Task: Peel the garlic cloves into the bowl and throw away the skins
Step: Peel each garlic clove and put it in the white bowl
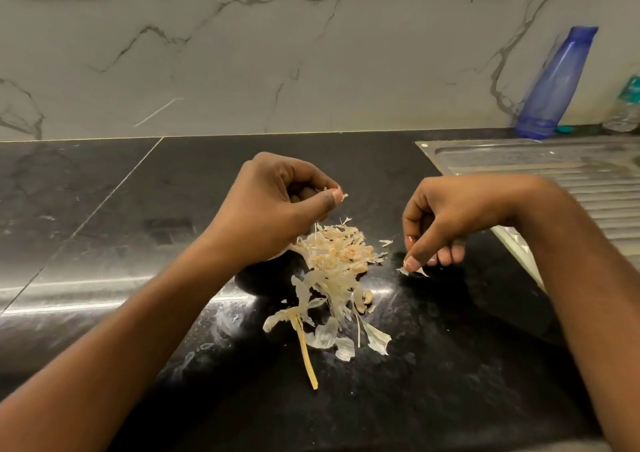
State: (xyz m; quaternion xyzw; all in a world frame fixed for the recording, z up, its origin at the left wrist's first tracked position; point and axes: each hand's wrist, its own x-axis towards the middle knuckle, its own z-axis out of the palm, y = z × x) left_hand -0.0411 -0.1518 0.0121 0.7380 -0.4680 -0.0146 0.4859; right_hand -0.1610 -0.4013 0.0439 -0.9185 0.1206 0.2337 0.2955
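Note:
A heap of pale, papery garlic skins [337,261] lies on the black counter [433,365], with more skins and a dry yellow stem [306,351] spread toward me. My left hand [273,209] hovers over the heap's far left and pinches small bits of garlic skin [341,195] between thumb and fingers. My right hand [446,219] reaches down to the right of the heap and pinches a skin flake [403,271] lying on the counter. A dark round shape [256,278], perhaps the bowl, sits under my left wrist, mostly hidden. No whole clove is plainly visible.
A steel sink drainboard [561,167] begins just right of my right arm. A blue bottle [554,84] and a clear plastic bottle [625,109] stand at the back right against the marble wall [242,53].

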